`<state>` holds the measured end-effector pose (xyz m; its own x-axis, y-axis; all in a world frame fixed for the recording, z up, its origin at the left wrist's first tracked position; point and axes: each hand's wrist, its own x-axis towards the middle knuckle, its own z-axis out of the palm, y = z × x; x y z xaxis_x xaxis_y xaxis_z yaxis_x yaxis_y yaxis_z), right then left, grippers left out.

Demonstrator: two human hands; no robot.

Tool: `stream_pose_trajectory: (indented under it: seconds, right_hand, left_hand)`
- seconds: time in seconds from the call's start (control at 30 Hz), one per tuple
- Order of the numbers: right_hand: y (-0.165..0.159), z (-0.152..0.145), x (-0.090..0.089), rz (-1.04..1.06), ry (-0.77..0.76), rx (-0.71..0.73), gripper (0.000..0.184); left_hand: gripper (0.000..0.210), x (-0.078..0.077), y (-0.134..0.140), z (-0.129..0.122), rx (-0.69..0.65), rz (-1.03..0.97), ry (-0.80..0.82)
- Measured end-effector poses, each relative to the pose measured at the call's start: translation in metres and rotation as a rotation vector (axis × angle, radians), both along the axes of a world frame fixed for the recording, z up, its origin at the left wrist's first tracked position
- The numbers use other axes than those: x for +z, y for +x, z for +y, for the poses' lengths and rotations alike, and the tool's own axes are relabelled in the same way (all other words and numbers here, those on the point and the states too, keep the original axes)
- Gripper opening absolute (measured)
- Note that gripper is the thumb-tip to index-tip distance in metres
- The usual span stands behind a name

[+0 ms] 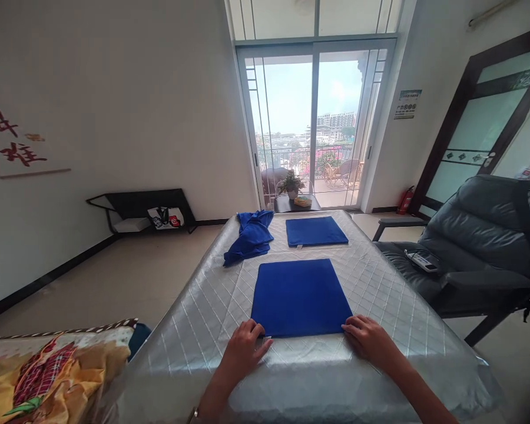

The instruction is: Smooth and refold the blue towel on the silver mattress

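A flat blue near cloth point(301, 297) lies toward the near edge of the plastic-covered surface point(406, 330). The left hand point(246, 346) touches its near-left corner, thumb apart from the fingers; whether it grips, one cannot tell. The right hand point(371, 341) has its fingertips drawn narrow, pinching the near-right corner. A far cloth point(315, 231) lies flat toward the far edge, and a crumpled cloth point(250, 234) sits at the far-left corner, reaching the left edge.

A chair point(494, 235) stands along the right edge, a device point(423, 260) on its seat. Bedding point(57, 377) lies off the near-left corner. Beyond the far edge, a stand point(285, 204) carries a potted plant point(292, 187) and a yellow packet point(302, 201). A black rack point(128, 203) by the left wall holds a white box point(132, 225) and a printed bag point(165, 218), contents hidden. The scroll's point(24, 141) lower red character reads 难; the poster's point(407, 104) print is too small.
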<state>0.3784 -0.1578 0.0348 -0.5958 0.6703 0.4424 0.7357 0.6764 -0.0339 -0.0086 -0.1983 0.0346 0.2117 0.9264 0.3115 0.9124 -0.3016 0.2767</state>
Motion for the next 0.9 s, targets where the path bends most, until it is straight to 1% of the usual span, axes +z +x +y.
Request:
stream_pose_trajectory:
  seconds: [0.1, 0.17, 0.27, 0.43, 0.53, 0.57, 0.63, 0.77, 0.9]
  right_hand:
    - [-0.003, 0.001, 0.007, -0.065, 0.052, 0.023, 0.023]
    - [-0.005, 0.002, 0.011, -0.102, 0.075, 0.019, 0.022]
    - [-0.006, 0.006, 0.016, -0.133, 0.093, 0.001, 0.022]
    - [-0.007, 0.015, 0.022, -0.087, 0.089, -0.032, 0.021]
    - [-0.009, 0.021, 0.029, -0.054, 0.080, -0.030, 0.019]
    - [-0.010, 0.022, 0.031, -0.044, 0.081, -0.022, 0.020]
    - [-0.011, 0.025, 0.036, -0.027, 0.082, 0.003, 0.020]
    - [-0.012, 0.025, 0.042, 0.005, 0.066, 0.043, 0.022]
    - [-0.009, 0.023, 0.041, 0.047, 0.040, 0.066, 0.022]
  left_hand:
    - [0.023, 0.005, 0.010, 0.002, 0.065, 0.108, -0.020]
    - [0.024, 0.005, 0.015, 0.004, 0.088, 0.143, -0.030]
    - [0.023, 0.006, 0.016, 0.007, 0.068, 0.166, -0.039]
    - [0.027, 0.011, 0.015, 0.005, 0.038, 0.200, -0.035]
    - [0.019, 0.013, 0.018, 0.004, 0.048, 0.239, -0.032]
    - [0.015, 0.013, 0.019, 0.004, 0.054, 0.260, -0.028]
    - [0.014, 0.012, 0.020, 0.005, 0.052, 0.298, -0.023]
    - [0.020, 0.005, 0.015, 0.009, 0.035, 0.328, -0.032]
    - [0.028, -0.001, 0.006, 0.010, 0.023, 0.311, -0.020]
